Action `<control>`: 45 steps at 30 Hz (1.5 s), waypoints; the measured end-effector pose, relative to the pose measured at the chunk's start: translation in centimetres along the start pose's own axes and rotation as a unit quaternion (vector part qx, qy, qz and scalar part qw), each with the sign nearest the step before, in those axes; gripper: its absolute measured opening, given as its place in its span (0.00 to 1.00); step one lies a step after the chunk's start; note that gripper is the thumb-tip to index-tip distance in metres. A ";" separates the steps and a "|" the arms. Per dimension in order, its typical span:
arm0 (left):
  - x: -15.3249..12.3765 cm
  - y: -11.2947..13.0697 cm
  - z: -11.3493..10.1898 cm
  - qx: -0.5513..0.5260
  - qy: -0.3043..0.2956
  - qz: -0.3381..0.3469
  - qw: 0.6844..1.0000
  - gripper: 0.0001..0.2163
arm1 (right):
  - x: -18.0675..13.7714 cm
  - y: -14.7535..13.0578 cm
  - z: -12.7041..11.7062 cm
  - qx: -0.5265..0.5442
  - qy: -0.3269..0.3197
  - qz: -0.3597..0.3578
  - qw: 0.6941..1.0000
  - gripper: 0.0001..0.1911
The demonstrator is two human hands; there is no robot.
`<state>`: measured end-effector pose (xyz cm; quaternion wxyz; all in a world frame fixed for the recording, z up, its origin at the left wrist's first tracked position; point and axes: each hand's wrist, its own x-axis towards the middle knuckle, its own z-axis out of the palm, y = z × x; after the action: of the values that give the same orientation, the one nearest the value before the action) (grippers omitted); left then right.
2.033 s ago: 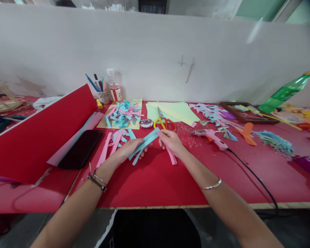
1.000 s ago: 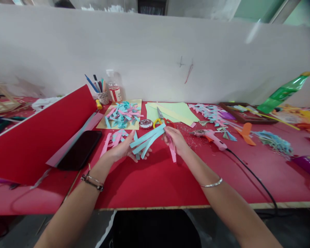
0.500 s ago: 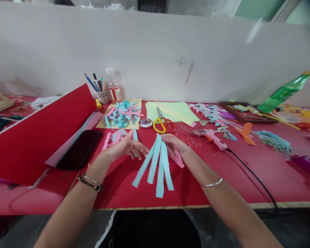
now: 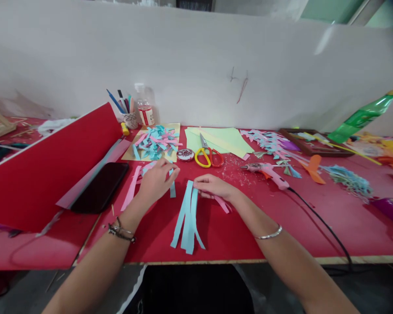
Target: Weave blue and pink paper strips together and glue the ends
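Observation:
My right hand [image 4: 212,186] pinches a fan of light-blue paper strips [image 4: 188,218] by their top ends. The strips hang down towards the table's front edge. A pink paper strip [image 4: 222,204] pokes out from beneath the same hand; whether it is held, I cannot tell. My left hand [image 4: 155,179] is open, thumb and fingers apart, above loose pink strips [image 4: 131,189] and a short blue strip [image 4: 173,188]. It partly covers the pieces under it, so contact with them is unclear. Yellow-and-red-handled scissors [image 4: 208,156] lie just beyond both hands.
A pile of cut paper [image 4: 157,141] is at the back, beside a round tin [image 4: 185,154] and green sheets [image 4: 222,137]. A corded pink glue gun [image 4: 270,171] lies right. On the left are a black phone [image 4: 100,187] and a slanted red board [image 4: 52,170].
My left hand has moved left and away from the blue strips. My right hand has shifted slightly left, and the strips' lower ends have drawn closer together.

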<state>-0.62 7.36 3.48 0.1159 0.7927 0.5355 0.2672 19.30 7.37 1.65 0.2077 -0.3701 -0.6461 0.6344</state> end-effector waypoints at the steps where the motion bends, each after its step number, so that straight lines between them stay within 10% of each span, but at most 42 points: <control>1: -0.1 0.1 0.2 -0.037 -0.020 0.019 0.999 0.16 | 0.0 0.0 0.1 -0.008 0.004 -0.004 1.000 0.15; 6: -0.3 0.6 1.8 -0.170 -0.129 0.048 0.976 0.16 | 0.1 -0.1 0.3 -0.049 0.012 -0.015 0.999 0.16; 18: -0.1 0.2 2.2 -0.274 -0.187 -0.042 0.942 0.17 | 0.4 0.3 -0.3 -0.049 0.041 -0.051 0.997 0.15; 45: 0.0 0.0 2.3 -0.313 -0.172 -0.053 0.932 0.14 | 0.4 0.4 -0.2 -0.087 0.061 -0.079 0.991 0.17</control>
<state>0.61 7.62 1.60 0.4629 0.7203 0.4379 0.2740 19.28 7.79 1.24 0.2630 -0.3722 -0.7121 0.5340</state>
